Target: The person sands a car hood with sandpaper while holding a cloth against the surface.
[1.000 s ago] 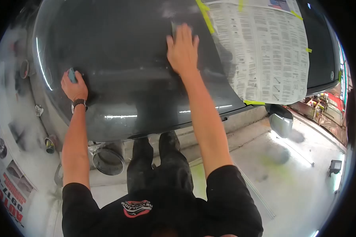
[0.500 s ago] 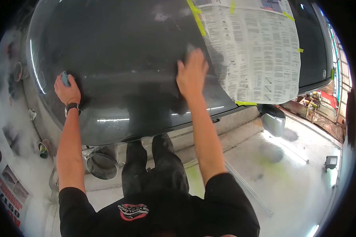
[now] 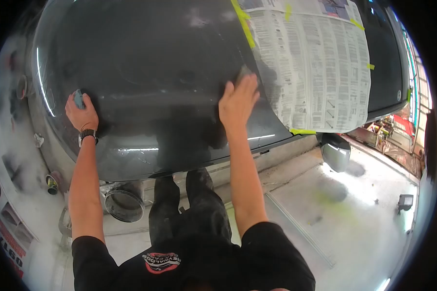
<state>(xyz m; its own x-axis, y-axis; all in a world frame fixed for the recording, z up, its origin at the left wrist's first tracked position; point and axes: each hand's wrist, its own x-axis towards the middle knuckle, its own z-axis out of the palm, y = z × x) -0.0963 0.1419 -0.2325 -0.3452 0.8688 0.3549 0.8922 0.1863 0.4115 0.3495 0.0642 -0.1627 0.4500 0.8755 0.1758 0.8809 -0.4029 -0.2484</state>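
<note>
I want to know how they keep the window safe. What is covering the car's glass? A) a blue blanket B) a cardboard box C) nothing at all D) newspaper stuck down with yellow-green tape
D: sheets of newspaper lie over the glass, held at the edges by strips of yellow-green tape, just beyond the right hand pressed flat on the dark car panel.

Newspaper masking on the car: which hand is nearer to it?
Right. The right hand presses flat on the dark panel at the newspaper edge. The left hand grips a blue pad far across the panel.
</note>
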